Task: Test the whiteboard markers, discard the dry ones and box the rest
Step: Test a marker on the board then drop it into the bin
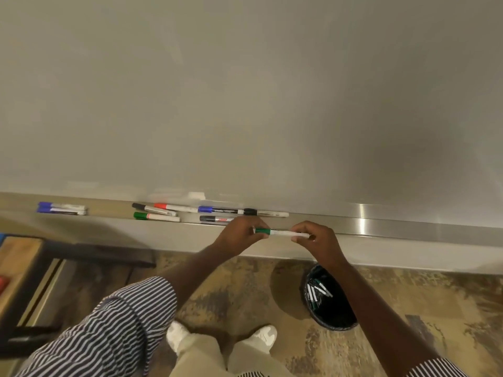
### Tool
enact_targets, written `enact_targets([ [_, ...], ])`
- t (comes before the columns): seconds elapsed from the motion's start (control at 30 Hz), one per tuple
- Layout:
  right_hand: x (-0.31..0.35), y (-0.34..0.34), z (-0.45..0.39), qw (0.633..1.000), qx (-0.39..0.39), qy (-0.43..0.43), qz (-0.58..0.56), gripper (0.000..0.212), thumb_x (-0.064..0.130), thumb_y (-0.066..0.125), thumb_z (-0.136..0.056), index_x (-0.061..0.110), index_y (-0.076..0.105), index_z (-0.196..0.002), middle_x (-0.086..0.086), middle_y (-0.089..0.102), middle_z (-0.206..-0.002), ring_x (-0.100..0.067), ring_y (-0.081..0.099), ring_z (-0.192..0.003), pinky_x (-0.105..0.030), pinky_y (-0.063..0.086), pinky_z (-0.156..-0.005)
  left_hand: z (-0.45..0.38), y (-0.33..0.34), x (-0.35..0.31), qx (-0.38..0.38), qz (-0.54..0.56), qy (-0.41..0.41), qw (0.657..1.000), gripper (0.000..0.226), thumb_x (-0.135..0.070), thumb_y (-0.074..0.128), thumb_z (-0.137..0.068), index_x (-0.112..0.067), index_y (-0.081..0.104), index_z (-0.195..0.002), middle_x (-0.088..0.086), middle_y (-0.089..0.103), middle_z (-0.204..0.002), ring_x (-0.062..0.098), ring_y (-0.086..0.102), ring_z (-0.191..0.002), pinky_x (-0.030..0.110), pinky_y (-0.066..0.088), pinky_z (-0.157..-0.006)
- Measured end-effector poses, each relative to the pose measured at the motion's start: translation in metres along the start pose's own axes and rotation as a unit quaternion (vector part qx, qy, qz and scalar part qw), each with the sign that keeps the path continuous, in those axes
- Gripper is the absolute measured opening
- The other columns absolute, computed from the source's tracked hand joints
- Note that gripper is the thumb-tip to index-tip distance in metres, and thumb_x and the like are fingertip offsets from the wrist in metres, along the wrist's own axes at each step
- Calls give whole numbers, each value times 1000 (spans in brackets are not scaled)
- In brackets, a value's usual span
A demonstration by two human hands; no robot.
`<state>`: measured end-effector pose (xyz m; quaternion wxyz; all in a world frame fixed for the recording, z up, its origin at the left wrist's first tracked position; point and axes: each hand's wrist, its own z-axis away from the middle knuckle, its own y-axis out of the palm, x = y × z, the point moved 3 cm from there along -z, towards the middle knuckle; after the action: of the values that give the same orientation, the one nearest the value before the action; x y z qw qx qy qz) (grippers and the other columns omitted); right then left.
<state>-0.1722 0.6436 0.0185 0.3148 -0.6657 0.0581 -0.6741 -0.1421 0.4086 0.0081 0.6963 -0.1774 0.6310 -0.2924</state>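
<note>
Just in front of the tray's lip, a green-capped marker (pixel 281 233) was held level between two hands. Its green cap end was enclosed by the curled fingers of the left hand (pixel 242 234), and its white barrel was pinched by the thumb and fingertips of the right hand (pixel 315 239); both grips were closed tight on it. Whether the cap was fully seated could not be told.

Behind the hands, on the metal tray (pixel 408 229) under the whiteboard (pixel 245 91), a loose cluster of markers was laid: a black-capped one (pixel 153 209), a red-capped one (pixel 175 207), a green-capped one (pixel 156 216), a blue-capped one (pixel 220 210) and a short dark one (pixel 216 219). Well apart to the left, two blue-capped markers (pixel 62 208) were laid side by side.

Below the right forearm, a black bin (pixel 330 321) was stood on the floor, with several markers (pixel 315 292) seen inside it. At the left edge, part of a wooden table (pixel 19 257) was visible.
</note>
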Motion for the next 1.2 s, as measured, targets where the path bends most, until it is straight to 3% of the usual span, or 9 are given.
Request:
enact_targets([
  [0.23, 51, 52, 6, 995, 45, -15, -88, 25, 12, 78, -88, 34, 76, -99, 19, 75, -98, -8, 69, -95, -20, 54, -78, 65, -56, 33, -102, 222, -92, 965, 10, -16, 74, -90, -11, 76, -99, 0, 77, -96, 17, 69, -65, 32, 61, -67],
  [0.4, 93, 89, -1, 982, 50, -7, -183, 20, 6, 75, -90, 20, 78, -104, 4, 76, -102, -20, 70, -97, -25, 57, -74, 93, -94, 37, -178, 311, -90, 929, 9, -13, 67, -96, -7, 73, -99, 10, 74, -82, 24, 67, -62, 31, 59, -66],
  [0.47, 112, 103, -3, 968, 30, 8, -248, 18, 15, 78, -87, 15, 76, -106, -6, 76, -99, -29, 70, -90, -31, 58, -72, 103, -109, 39, -204, 338, -94, 914, 11, -14, 63, -98, -6, 70, -95, 16, 72, -80, 24, 66, -61, 29, 58, -66],
  [0.6, 153, 137, -5, 929, 17, 17, -369, 51, 51, 88, -69, 15, 75, -104, -17, 71, -89, -30, 63, -77, -33, 57, -71, 118, -138, 41, -214, 361, -86, 903, 20, -17, 58, -101, -6, 68, -88, 14, 72, -74, 20, 65, -58, 27, 57, -64],
  [0.7, 182, 174, -4, 919, 48, -6, -392, 42, 43, 86, -75, 15, 77, -104, -18, 70, -88, -31, 62, -76, -34, 56, -69, 130, -158, 50, -206, 362, -75, 906, 28, -22, 54, -101, -4, 69, -87, 6, 72, -68, 18, 66, -57, 26, 57, -65],
  [0.83, 216, 222, -3, 913, 21, 5, -408, 26, 31, 78, -88, 12, 76, -106, -17, 71, -85, -27, 64, -75, -34, 55, -68, 147, -186, 66, -222, 417, -72, 879, 35, -35, 51, -96, -6, 70, -99, 11, 75, -81, 24, 71, -70, 34, 61, -70],
  [0.97, 246, 260, -13, 902, -36, 5, -431, 20, 21, 70, -92, 7, 74, -106, -15, 73, -82, -22, 66, -68, -29, 54, -61, 157, -206, 82, -204, 482, -55, 851, 42, -38, 45, -100, -14, 64, -128, 4, 74, -114, 21, 70, -107, 38, 59, -90],
  [1.1, 268, 297, -24, 894, -98, 44, -434, 25, 23, 68, -93, -1, 74, -97, -15, 72, -75, -20, 64, -59, -28, 52, -57, 154, -217, 84, -179, 614, -28, 769, 49, -41, 43, -100, -14, 56, -138, 8, 67, -130, 23, 63, -114, 36, 53, -95],
  [1.2, 279, 315, -23, 893, -135, 59, -425, 22, 25, 70, -92, 5, 74, -85, -13, 71, -71, -19, 63, -58, -28, 52, -58, 151, -225, 81, -222, 675, -55, 701, 42, -37, 43, -98, -11, 61, -126, 10, 67, -132, 16, 67, -100, 21, 53, -72],
])
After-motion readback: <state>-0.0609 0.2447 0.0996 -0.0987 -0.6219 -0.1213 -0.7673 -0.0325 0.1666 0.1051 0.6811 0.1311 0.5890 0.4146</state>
